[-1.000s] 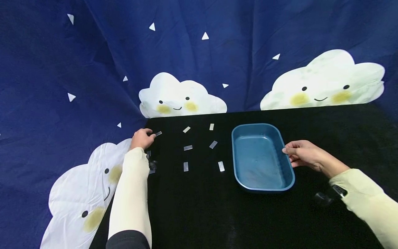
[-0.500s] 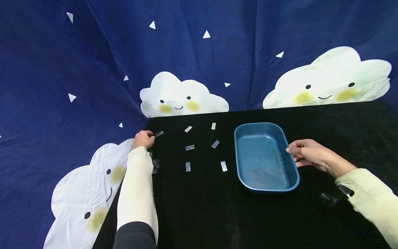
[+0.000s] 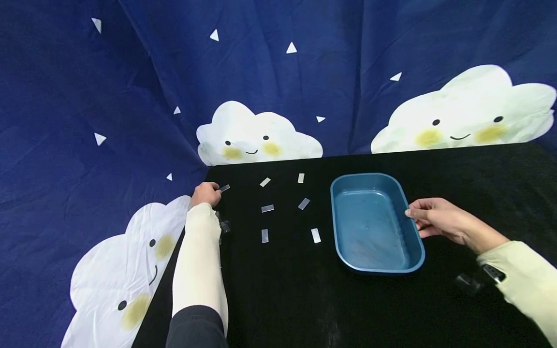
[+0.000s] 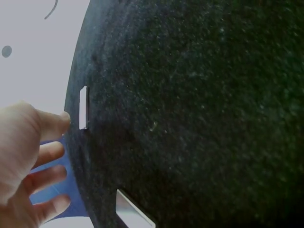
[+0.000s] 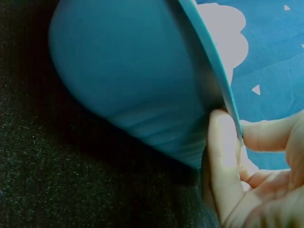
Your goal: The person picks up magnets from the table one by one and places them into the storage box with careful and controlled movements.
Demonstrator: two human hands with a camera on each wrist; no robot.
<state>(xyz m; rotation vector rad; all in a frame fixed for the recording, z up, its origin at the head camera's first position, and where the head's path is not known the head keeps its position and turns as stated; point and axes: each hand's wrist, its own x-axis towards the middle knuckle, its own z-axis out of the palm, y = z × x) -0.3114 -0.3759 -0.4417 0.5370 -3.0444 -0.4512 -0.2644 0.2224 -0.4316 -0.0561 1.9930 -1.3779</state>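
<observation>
My left hand (image 3: pixel 206 194) is at the far left corner of the black surface, its fingertips right by a small flat rectangular piece (image 3: pixel 225 188). In the left wrist view, the fingers of that hand are spread with nothing between them, beside one thin shiny piece (image 4: pixel 84 108); a second shiny piece (image 4: pixel 134 212) lies at the bottom. My right hand (image 3: pixel 445 221) pinches the right rim of an empty blue plastic tub (image 3: pixel 412 227). The right wrist view has thumb and fingers on either side of the tub's rim (image 5: pixel 216 64).
Several similar pale or clear pieces lie apart between the left hand and the tub, such as one piece (image 3: pixel 315 235) near the tub's left side. A blue cloth (image 3: pixel 261 58) with white clouds hangs behind and along the left edge.
The head view has shifted slightly, so everything appears a little further right. Left hand stays by the same small piece; right hand keeps its hold on the tub.
</observation>
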